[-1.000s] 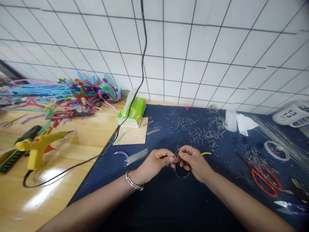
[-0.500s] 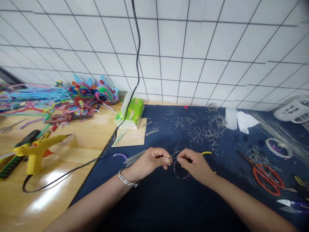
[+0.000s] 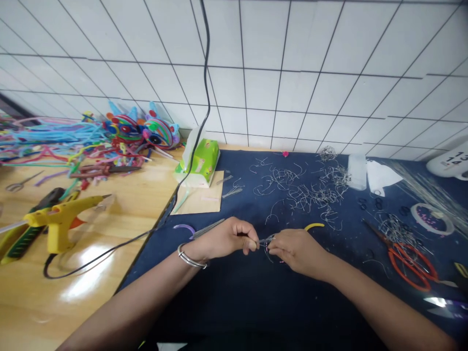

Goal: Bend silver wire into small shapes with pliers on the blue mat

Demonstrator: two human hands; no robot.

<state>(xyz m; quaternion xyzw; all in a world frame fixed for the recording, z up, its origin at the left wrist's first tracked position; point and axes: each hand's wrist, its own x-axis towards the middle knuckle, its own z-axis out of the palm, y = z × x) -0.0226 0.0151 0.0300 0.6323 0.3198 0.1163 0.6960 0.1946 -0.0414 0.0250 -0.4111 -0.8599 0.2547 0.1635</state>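
My left hand (image 3: pixel 234 238) is closed in a pinch on thin wire (image 3: pixel 262 243) over the dark blue mat. Opposite it, my right hand (image 3: pixel 302 251) grips the same bunch of wire, its fingertips close to the left ones. A few small pink beads (image 3: pixel 282 262) show on the wire below the right fingers; the rest of the beaded wire is hidden by that hand. Beside my left wrist lies a bundle of straight thin wires (image 3: pixel 208 228) and a purple curved piece (image 3: pixel 185 227). A yellow curved piece (image 3: pixel 314 225) shows behind my right hand.
Bent wire scraps (image 3: pixel 310 192) spread across the back of the mat. At right are orange-handled scissors (image 3: pixel 413 268), a round dish (image 3: pixel 417 213) with pink beads and a white mug (image 3: pixel 448 163). Left stand a yellow glue gun (image 3: pixel 58 224) with its cable and a green tissue pack (image 3: pixel 204 158).
My right hand has turned slightly and closed further around the wire, covering more of the beaded loop. The view has tilted and shifted a little.
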